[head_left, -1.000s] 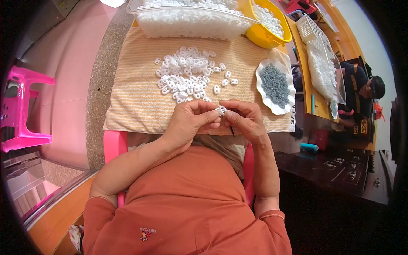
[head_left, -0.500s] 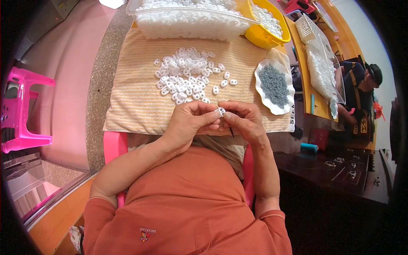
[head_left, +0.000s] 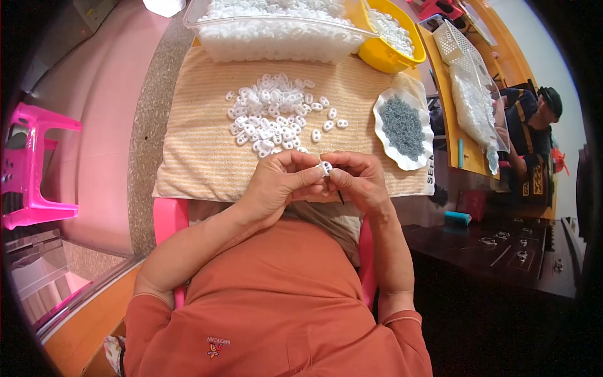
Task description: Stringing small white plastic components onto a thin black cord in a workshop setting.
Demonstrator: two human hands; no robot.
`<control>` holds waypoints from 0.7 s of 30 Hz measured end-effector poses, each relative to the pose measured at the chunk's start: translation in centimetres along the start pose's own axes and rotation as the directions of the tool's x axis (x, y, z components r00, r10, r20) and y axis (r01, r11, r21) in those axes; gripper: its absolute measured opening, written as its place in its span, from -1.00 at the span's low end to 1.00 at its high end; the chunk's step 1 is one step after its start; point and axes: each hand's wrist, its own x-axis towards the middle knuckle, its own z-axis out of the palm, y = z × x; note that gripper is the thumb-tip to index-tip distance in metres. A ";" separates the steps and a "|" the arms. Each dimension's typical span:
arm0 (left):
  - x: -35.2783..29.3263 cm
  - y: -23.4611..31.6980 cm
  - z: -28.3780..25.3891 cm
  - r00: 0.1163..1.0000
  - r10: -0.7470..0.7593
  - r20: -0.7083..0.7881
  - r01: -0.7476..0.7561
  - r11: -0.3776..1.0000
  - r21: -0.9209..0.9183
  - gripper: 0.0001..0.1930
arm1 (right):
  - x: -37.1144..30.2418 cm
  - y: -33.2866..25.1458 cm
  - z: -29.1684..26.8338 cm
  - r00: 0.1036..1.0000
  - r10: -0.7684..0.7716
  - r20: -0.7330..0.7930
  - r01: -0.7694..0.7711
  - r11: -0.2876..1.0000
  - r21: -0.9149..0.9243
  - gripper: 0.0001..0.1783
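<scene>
At the cloth's near edge, my left hand [head_left: 284, 178] pinches a small white oval plastic piece with two holes [head_left: 326, 168] between thumb and fingers. Closed from the other side, my right hand [head_left: 361, 179] has its thumb against the same piece. A thin dark stick [head_left: 342, 197] pokes out below my right hand; its upper part is hidden by the fingers. Just beyond my hands lies a heap of similar white pieces [head_left: 267, 107], with several loose ones to its right. A white wavy-rimmed dish [head_left: 379, 129] to the right holds many tiny grey parts [head_left: 403, 129], possibly springs.
A clear plastic bin [head_left: 276, 47] full of white pieces stands at the far edge of the striped cloth [head_left: 201, 138]. Beside it is a yellow basin [head_left: 389, 61]. Pink stool [head_left: 38, 166] at left; another person [head_left: 534, 125] sits at far right near a clear bag [head_left: 471, 100].
Both hands stay together around the white piece, which has turned slightly. The whole view has shifted a little; the heap and dish look unchanged.
</scene>
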 end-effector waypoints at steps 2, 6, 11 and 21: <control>0.0 0.1 -0.1 1.000 -0.009 0.003 0.009 1.000 -0.009 -0.81 | -0.1 -0.1 0.2 1.000 0.015 -0.023 -0.014 0.999 0.034 -0.70; 0.1 0.1 -0.1 0.998 -0.024 0.055 0.027 0.998 -0.059 -0.86 | 0.0 0.0 0.2 0.998 -0.063 0.004 0.063 0.998 -0.008 -0.72; 0.2 0.2 -0.3 0.996 -0.043 0.082 0.051 0.995 -0.088 -0.90 | 0.4 0.4 -0.4 0.987 -0.135 0.083 0.142 0.987 -0.081 -0.73; 0.3 -0.1 -0.6 0.978 -0.004 0.208 0.034 0.990 -0.140 -0.93 | 0.4 0.6 0.1 0.972 -0.207 0.110 0.208 0.978 0.001 -0.70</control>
